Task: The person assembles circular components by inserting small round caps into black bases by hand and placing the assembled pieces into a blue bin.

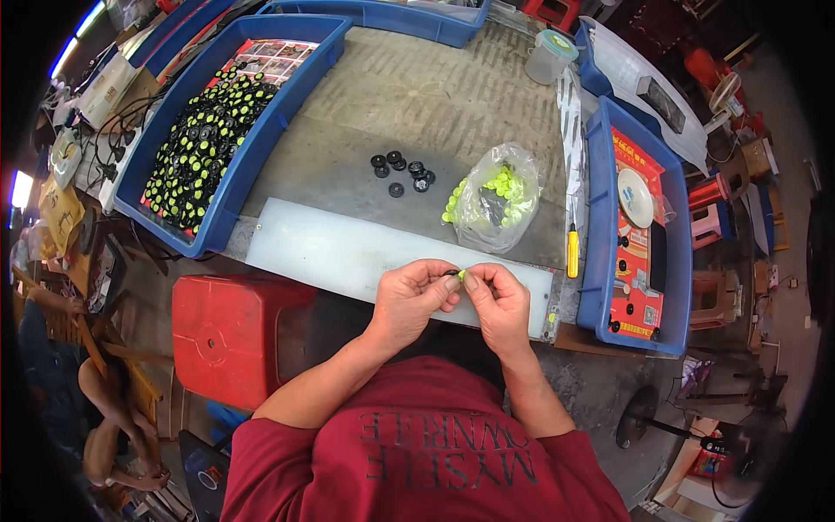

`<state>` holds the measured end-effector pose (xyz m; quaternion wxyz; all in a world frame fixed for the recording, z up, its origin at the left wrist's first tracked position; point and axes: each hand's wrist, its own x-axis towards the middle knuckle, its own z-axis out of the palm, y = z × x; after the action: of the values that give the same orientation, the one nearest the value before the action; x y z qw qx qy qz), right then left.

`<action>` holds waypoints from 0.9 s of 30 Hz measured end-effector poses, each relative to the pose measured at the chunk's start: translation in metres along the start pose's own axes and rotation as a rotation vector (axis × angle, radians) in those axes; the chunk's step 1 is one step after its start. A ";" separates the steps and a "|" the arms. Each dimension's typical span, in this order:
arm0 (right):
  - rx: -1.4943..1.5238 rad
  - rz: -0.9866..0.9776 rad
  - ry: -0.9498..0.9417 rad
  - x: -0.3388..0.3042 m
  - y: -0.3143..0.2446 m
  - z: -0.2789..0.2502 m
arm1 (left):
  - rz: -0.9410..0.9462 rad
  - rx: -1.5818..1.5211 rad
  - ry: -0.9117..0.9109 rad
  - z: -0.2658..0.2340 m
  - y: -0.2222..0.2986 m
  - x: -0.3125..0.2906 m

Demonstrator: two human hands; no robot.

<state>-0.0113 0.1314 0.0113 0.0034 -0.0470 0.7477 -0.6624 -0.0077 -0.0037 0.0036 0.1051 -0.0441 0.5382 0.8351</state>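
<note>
Near, the left hand (416, 291) pinches a small black piece (451, 273) and the right hand (500, 300) a yellow-green piece (463, 275), held together over the white board (322, 248); beyond, a clear bag (477, 228), black discs (398, 163) to its left; far left, a blue tray (271, 130)

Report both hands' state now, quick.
Left hand: closed, fingertips pinching a small black part.
Right hand: closed, fingertips at a small yellow-green piece beside it.
</note>
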 end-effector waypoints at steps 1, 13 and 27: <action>0.000 0.001 -0.001 0.000 0.000 -0.001 | -0.001 -0.001 0.001 0.000 -0.001 0.000; 0.099 0.031 -0.060 0.002 0.000 -0.004 | -0.044 -0.053 -0.118 -0.002 0.001 -0.003; 0.119 0.075 -0.059 0.001 0.002 -0.004 | -0.079 -0.005 -0.119 -0.003 0.002 -0.003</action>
<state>-0.0129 0.1355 0.0096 0.0531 -0.0381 0.7078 -0.7033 -0.0050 -0.0077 0.0051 0.1696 -0.0158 0.5268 0.8327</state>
